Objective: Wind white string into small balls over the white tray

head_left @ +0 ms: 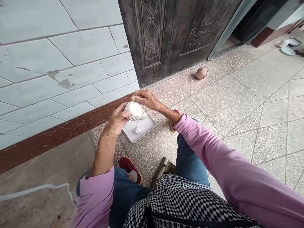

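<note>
Single head-worn camera, high above person's lap, facing forward and steeply down. Checkered apron (185,202) closest, cutting bottom edge. Left sleeve (95,199) and right sleeve (225,158) enter from bottom, converging toward centre. Left hand (116,122) and right hand (145,98) near, just left of frame centre, around white bundle (136,110), seen from above. Tiled wall (64,63) fills upper left, its base running diagonally. Dark embossed door (171,34) farther ahead, top centre. Speckled tile floor (237,110) spreads right.
</note>
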Motion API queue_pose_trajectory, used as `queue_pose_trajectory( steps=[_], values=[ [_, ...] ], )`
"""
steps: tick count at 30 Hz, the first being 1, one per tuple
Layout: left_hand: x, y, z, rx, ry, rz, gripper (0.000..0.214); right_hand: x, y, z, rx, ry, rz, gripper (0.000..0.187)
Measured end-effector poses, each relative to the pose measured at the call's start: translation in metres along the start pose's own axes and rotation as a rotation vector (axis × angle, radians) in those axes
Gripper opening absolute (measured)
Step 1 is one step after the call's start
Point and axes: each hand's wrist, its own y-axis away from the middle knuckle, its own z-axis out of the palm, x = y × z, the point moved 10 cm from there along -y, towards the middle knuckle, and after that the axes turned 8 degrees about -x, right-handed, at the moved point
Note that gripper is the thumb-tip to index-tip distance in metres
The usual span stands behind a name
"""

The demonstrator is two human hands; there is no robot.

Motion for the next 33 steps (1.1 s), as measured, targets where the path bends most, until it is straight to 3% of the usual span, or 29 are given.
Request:
queue_pose_trajectory(
  steps=[5, 11, 16, 20, 23, 26, 30, 33],
  values=[
    [0.018, 0.000, 0.003, 0.055, 0.143, 0.126, 0.067, 0.017, -0.013, -0.003, 0.053, -0.008, -0.045, 0.043],
    [0.025, 0.003, -0.020, 0.238, 0.190, 0.236, 0.068, 0.008, 0.002, 0.030, -0.090, 0.157, -0.013, 0.043],
    [0.020, 0.005, -0.053, 0.399, 0.055, 0.291, 0.077, -0.012, 0.014, 0.054, -0.200, 0.168, -0.023, 0.040],
    [0.016, 0.002, -0.067, 0.493, -0.120, 0.307, 0.091, -0.015, 0.018, 0.052, -0.226, 0.143, -0.014, 0.036],
    [0.015, -0.004, -0.061, 0.464, -0.229, 0.305, 0.093, -0.009, 0.018, 0.038, -0.198, 0.137, -0.005, 0.037],
    [0.013, -0.006, -0.054, 0.418, -0.262, 0.253, 0.093, -0.006, 0.014, 0.019, -0.152, 0.080, -0.090, 0.038],
    [0.004, -0.009, -0.035, 0.234, -0.231, 0.103, 0.084, -0.002, 0.005, 0.002, -0.126, 0.005, -0.222, 0.056],
    [0.001, -0.005, -0.016, 0.092, -0.174, 0.014, 0.078, 0.000, 0.003, -0.004, -0.093, 0.014, -0.217, 0.068]
  ],
)
